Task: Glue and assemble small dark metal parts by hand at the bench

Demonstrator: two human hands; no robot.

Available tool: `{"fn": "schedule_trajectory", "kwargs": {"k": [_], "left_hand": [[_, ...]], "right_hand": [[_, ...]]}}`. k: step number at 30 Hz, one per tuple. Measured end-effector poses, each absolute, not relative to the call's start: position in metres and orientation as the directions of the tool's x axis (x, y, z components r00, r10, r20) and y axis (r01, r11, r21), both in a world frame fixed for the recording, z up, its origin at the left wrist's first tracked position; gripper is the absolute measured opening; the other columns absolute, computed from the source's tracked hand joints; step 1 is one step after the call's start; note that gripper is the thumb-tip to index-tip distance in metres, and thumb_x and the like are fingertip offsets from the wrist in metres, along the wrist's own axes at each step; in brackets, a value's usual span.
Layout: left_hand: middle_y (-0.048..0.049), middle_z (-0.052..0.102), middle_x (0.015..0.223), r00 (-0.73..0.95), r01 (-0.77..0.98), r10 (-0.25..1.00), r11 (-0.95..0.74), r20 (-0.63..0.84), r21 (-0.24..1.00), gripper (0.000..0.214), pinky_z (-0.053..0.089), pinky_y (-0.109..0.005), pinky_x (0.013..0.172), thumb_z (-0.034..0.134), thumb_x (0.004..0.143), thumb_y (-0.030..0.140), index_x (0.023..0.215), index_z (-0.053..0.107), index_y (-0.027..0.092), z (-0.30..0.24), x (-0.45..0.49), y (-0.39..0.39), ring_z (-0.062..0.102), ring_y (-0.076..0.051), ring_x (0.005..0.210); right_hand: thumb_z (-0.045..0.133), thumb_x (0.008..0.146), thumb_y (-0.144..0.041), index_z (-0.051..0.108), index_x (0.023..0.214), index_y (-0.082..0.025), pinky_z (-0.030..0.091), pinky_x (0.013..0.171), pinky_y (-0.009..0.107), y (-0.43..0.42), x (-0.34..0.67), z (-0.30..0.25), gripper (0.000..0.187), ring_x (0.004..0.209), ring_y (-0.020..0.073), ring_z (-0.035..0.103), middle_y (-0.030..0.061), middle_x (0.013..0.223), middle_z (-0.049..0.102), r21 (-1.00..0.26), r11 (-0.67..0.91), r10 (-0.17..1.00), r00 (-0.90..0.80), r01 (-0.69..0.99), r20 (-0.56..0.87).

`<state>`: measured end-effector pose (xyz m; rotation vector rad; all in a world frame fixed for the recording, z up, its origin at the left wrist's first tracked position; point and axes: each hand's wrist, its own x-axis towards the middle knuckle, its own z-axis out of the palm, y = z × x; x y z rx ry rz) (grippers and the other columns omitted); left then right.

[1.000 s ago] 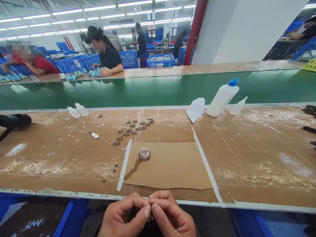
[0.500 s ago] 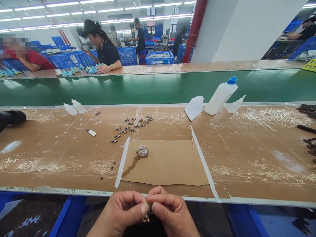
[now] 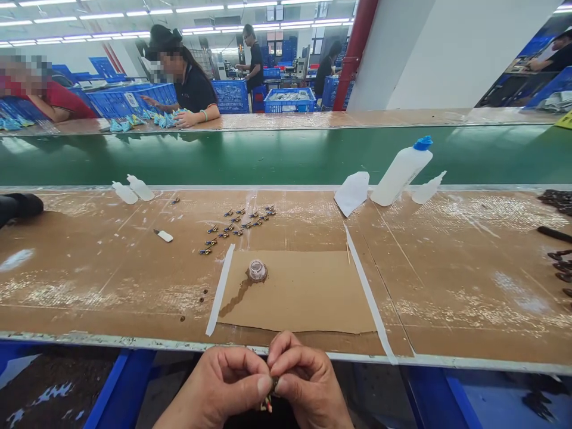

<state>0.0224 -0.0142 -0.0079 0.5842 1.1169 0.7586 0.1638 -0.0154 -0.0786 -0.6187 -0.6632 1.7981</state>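
My left hand [image 3: 227,384] and my right hand [image 3: 306,378] meet in front of the table's near edge, fingertips pinched together. Between them is a small dark figure-like piece [image 3: 268,400] with yellowish and red bits; most of it is covered by my fingers. Beyond my hands, a cardboard sheet [image 3: 304,298] is held by white tape strips on both sides. A small clear cup [image 3: 257,270] sits on its left part, with a brown wet streak running from it. Several small blue-and-gold pieces [image 3: 236,229] lie in rows behind the sheet.
A white-handled knife [image 3: 163,235] and two small white bottles [image 3: 134,188] lie to the left. A large blue-capped bottle [image 3: 400,173], a small bottle [image 3: 429,188] and white paper [image 3: 352,193] are at the back right. Blue bins [image 3: 120,381] stand below the edge. People work beyond the green belt [image 3: 286,158].
My hands stay together on the small piece; the right fingers have lifted and shifted slightly. The view has tilted a little. A person across the belt has lowered one hand toward the blue items.
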Motion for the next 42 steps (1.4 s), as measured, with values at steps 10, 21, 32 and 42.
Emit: {"fn": "schedule_trajectory", "kwargs": {"k": [10, 21, 32, 42], "left_hand": [[-0.0001, 0.065, 0.051, 0.246, -0.255, 0.791, 0.61, -0.56, 0.75, 0.025, 0.035, -0.021, 0.059, 0.089, 0.054, 0.035, 0.054, 0.073, 0.016, -0.012, 0.022, -0.015, 0.05, -0.009, 0.053], [0.0001, 0.058, 0.049, 0.213, -0.227, 0.781, 0.625, -0.588, 0.747, 0.027, 0.03, -0.024, 0.058, 0.087, 0.053, 0.036, 0.054, 0.071, 0.014, -0.011, 0.023, -0.011, 0.043, -0.01, 0.052], [0.003, 0.045, 0.048, 0.202, -0.202, 0.776, 0.63, -0.598, 0.75, 0.031, 0.022, -0.025, 0.056, 0.085, 0.052, 0.038, 0.05, 0.066, 0.014, -0.005, 0.024, -0.007, 0.031, -0.011, 0.053], [0.0029, 0.047, 0.047, 0.235, -0.233, 0.781, 0.623, -0.578, 0.747, 0.032, 0.022, -0.025, 0.055, 0.086, 0.052, 0.039, 0.051, 0.067, 0.014, -0.016, 0.022, -0.008, 0.031, -0.009, 0.05]], "right_hand": [[0.086, 0.062, -0.034, 0.079, 0.07, -0.027, 0.043, 0.072, 0.026, -0.019, 0.157, -0.09, 0.013, 0.076, 0.0132, 0.053, 0.0006, 0.077, 0.059, -0.663, -0.205, 0.966, -0.258, -0.72, -0.019], [0.087, 0.059, -0.041, 0.078, 0.066, -0.026, 0.041, 0.071, 0.029, -0.018, 0.154, -0.089, 0.019, 0.074, 0.0149, 0.051, 0.0014, 0.073, 0.055, -0.654, -0.231, 0.971, -0.209, -0.72, -0.113], [0.085, 0.061, -0.044, 0.078, 0.068, -0.024, 0.04, 0.067, 0.028, -0.016, 0.152, -0.094, 0.022, 0.07, 0.0137, 0.049, 0.0023, 0.076, 0.056, -0.658, -0.235, 0.971, -0.208, -0.716, -0.12], [0.087, 0.059, -0.04, 0.078, 0.068, -0.024, 0.04, 0.066, 0.027, -0.017, 0.152, -0.096, 0.02, 0.069, 0.0129, 0.048, 0.0019, 0.075, 0.056, -0.64, -0.228, 0.973, -0.198, -0.733, -0.119]]}}
